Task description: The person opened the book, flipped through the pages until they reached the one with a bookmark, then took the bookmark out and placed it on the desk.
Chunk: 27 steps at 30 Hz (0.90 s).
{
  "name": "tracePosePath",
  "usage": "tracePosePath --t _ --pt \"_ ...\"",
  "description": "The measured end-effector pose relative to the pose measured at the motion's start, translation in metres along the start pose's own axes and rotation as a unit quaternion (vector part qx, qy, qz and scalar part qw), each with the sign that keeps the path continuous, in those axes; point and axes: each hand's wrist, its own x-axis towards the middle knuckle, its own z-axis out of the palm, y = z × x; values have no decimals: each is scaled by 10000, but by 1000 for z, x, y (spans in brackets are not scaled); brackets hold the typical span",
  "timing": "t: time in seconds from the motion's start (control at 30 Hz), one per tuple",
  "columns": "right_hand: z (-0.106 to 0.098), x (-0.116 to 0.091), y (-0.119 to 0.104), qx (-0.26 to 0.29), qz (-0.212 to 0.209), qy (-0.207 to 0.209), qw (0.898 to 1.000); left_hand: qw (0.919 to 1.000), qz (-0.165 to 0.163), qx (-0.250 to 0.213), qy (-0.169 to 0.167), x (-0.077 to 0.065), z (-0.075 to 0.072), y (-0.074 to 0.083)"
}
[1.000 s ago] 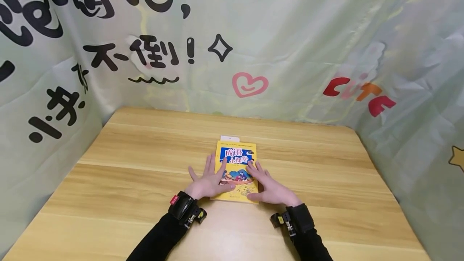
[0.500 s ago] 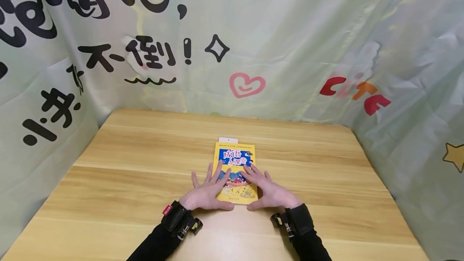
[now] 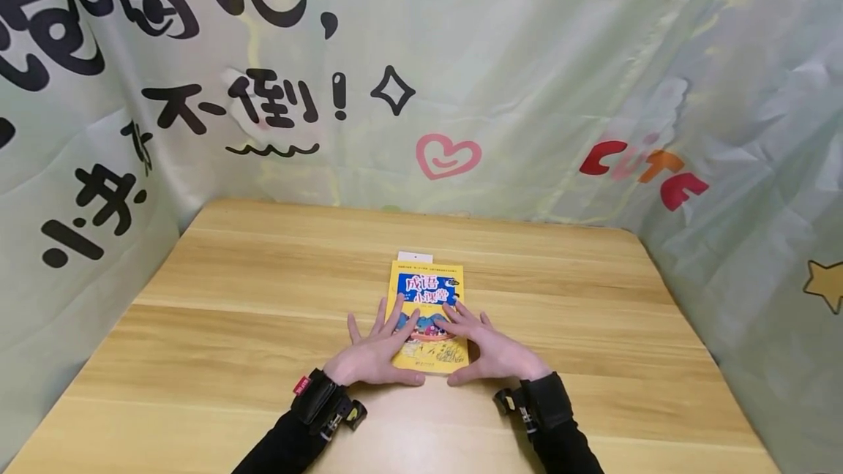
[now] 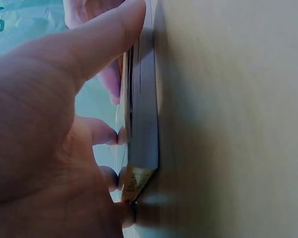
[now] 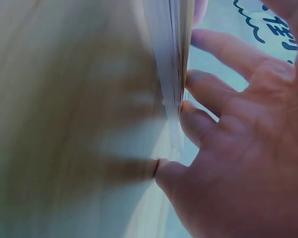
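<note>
A yellow book (image 3: 428,328) with a blue title panel lies flat on the wooden table, its title upright to the head camera. My left hand (image 3: 375,357) rests spread over its left side, the straight fingers on the cover and the thumb along the near edge. From the other side my right hand (image 3: 490,350) lies likewise, fingertips on the cover, thumb at the near right corner. In the left wrist view the page edges (image 4: 144,109) show as a thick block with thin layers above. Layered edges (image 5: 171,59) appear in the right wrist view too, beside the fingers.
A white tab (image 3: 415,257) sticks out past the book's far edge. The wooden table (image 3: 263,262) has rounded far corners. A pale printed cloth (image 3: 527,79) with lettering hangs behind it and along both sides.
Both thumbs have come off the cover to the book's near edge, and the hands have drawn slightly nearer the person. During the last half second they have hardly moved.
</note>
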Motion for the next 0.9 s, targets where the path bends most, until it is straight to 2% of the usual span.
tracePosePath --t 0.4,0.6,0.77,0.9 --pt "-5 -4 -6 174 -187 -71 9996 9999 46 -78 48 -2 2 0" --pt "-11 -4 -16 180 -256 -24 9995 9999 64 -96 71 0 1 -1" --pt "-15 -2 -25 -248 -799 390 9957 9991 181 -321 196 0 -2 -1" --pt "-17 -2 -31 -620 -1030 948 9882 9967 371 -496 528 0 -7 1"
